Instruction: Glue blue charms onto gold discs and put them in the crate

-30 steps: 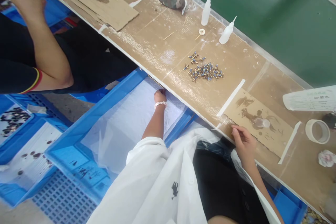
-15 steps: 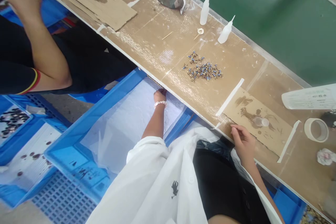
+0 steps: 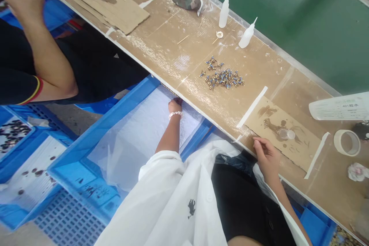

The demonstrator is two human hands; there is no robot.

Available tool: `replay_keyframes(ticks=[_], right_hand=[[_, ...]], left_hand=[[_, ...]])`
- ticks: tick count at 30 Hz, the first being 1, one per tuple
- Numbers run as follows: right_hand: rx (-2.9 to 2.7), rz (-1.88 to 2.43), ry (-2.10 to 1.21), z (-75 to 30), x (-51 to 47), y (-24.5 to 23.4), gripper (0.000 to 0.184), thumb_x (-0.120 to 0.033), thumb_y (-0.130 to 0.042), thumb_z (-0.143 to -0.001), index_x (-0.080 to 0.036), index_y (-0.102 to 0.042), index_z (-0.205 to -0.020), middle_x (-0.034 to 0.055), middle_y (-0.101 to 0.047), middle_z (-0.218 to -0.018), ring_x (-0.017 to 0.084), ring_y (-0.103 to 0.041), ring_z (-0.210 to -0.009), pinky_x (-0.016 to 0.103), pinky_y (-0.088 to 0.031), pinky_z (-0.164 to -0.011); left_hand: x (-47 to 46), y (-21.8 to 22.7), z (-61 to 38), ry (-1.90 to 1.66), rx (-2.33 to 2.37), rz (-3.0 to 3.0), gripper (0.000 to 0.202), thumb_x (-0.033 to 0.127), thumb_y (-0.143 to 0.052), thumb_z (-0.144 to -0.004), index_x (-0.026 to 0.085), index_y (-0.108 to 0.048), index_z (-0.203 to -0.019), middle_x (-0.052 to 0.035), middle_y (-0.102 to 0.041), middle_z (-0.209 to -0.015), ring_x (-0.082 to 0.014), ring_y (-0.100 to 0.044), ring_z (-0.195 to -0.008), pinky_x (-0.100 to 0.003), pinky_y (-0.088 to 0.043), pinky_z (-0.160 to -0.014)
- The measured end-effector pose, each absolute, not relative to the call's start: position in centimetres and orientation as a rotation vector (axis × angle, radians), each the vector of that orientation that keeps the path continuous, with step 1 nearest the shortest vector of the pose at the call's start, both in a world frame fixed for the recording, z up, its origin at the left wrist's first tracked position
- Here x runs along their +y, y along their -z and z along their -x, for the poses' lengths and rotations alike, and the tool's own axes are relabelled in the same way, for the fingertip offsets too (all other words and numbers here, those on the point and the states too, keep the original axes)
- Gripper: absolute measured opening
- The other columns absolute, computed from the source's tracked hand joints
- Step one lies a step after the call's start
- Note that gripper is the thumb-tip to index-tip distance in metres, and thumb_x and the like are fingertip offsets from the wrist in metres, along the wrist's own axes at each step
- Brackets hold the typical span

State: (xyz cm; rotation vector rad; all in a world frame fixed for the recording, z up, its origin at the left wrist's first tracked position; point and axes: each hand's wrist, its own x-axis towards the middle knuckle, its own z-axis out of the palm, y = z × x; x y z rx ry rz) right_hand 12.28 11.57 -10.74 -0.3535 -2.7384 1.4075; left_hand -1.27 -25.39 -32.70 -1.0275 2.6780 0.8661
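My left hand [image 3: 175, 105] reaches into a blue crate [image 3: 108, 103] under the table's front edge. It lies over a translucent plastic sheet [image 3: 115, 146] that lines the crate; its fingers are in shadow and hidden by the edge. A pale beaded bracelet [image 3: 175, 114] circles that wrist. On the table's front edge, beside a glue-stained cardboard piece [image 3: 291, 138], rests my right hand [image 3: 268, 157]. Its thumb and fingertips are close together, and whatever might be between them does not show. A small clear cup [image 3: 286, 134] sits on that cardboard.
Small blue-and-gold pieces [image 3: 225, 78] lie heaped on the table. Behind them stand two white nozzle bottles, one [image 3: 224, 11] left of the other [image 3: 247, 34]. A large bottle [image 3: 340, 106] and a tape roll [image 3: 346, 143] are at right. A co-worker's arm [image 3: 47, 46] is at left.
The view has shifted very slightly. Both hands stay where they were, and nothing on the table has moved.
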Motion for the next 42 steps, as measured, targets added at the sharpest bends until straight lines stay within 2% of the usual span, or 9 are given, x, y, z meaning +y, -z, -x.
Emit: replay_keyframes(ticks=[11,18,42], right_hand=[[-2.749,0.364,-1.393,-12.2,11.6,10.7,0.031,-0.048,-0.061,-0.085,-0.018,-0.071,-0.084,0.0072,-0.07,-0.079,0.018,-0.061,-0.062,0.029,-0.049,-0.053],[-2.745,0.378,-1.405,-12.2,11.5,10.6,0.033,-0.049,-0.061,-0.084,-0.018,-0.071,-0.083,0.0061,-0.068,-0.072,0.018,-0.059,-0.059,0.029,-0.047,-0.051],[-2.749,0.362,-1.385,-12.4,11.6,10.7,0.03,-0.046,-0.061,-0.086,-0.018,-0.071,-0.085,0.0071,-0.071,-0.08,0.017,-0.061,-0.063,0.028,-0.049,-0.054]], left_hand=[[-25.0,31.7,0.7,-0.751,2.784,0.971,0.025,0.029,-0.059,-0.094,0.015,-0.063,-0.114,-0.0084,-0.066,-0.114,-0.0219,-0.063,-0.106,-0.045,-0.053,-0.093],[-25.2,31.0,0.4,-0.635,2.81,0.864,0.024,0.027,-0.06,-0.093,0.015,-0.063,-0.114,-0.0089,-0.063,-0.119,-0.0238,-0.059,-0.113,-0.047,-0.05,-0.097],[-24.8,31.9,0.4,-0.663,2.833,0.866,0.025,0.031,-0.06,-0.093,0.015,-0.062,-0.112,-0.009,-0.063,-0.116,-0.0232,-0.059,-0.109,-0.045,-0.049,-0.094]])
